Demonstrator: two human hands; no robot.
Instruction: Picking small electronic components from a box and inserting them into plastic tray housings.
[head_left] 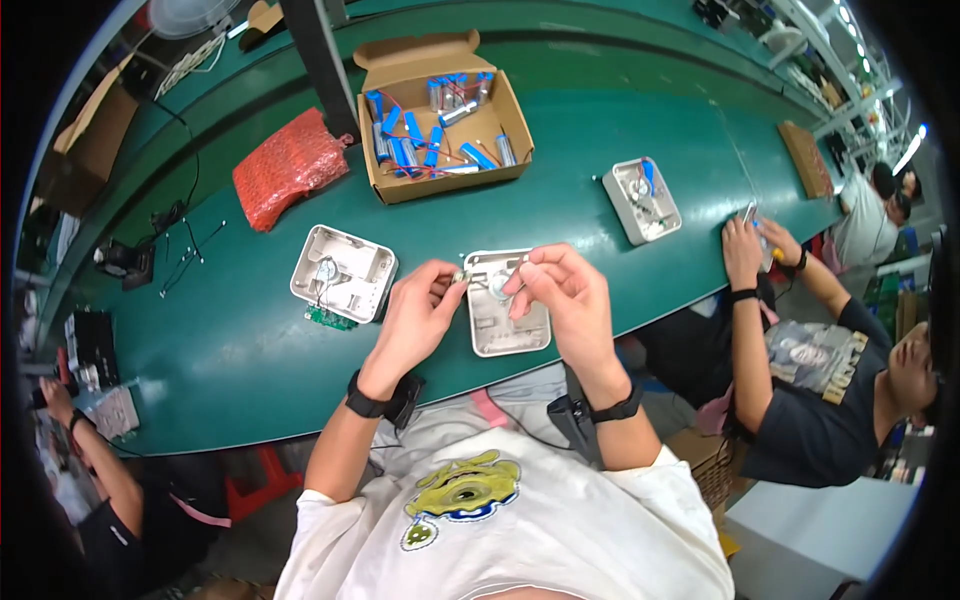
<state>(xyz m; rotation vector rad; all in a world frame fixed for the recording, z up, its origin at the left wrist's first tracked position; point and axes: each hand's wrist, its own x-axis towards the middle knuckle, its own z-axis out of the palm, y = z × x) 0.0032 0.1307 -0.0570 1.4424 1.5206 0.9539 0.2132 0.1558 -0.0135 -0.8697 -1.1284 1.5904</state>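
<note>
Fingertips [449, 273] of your left hand [424, 303] pinched a small part [461, 277]; your right hand's [570, 295] were bunched, contents unclear. Green bench [230, 340], co-workers [815, 425] nearby. It bore one cardboard box [450, 187], three casings [622, 214]; yours, the middle casing [520, 332], nearer you than the box, looked off-white, shallow, round-cornered.

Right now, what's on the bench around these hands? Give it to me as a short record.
Left hand: fingers pinch a small part, too tiny to identify
Right hand: fingers bent over the middle housing; grip unclear
Left housing: open, green board at its lower edge
Right housing: open, blue cell inside
Carton: flap up, blue batteries inside
Left of carton: red bubble-wrapped bundle
</note>
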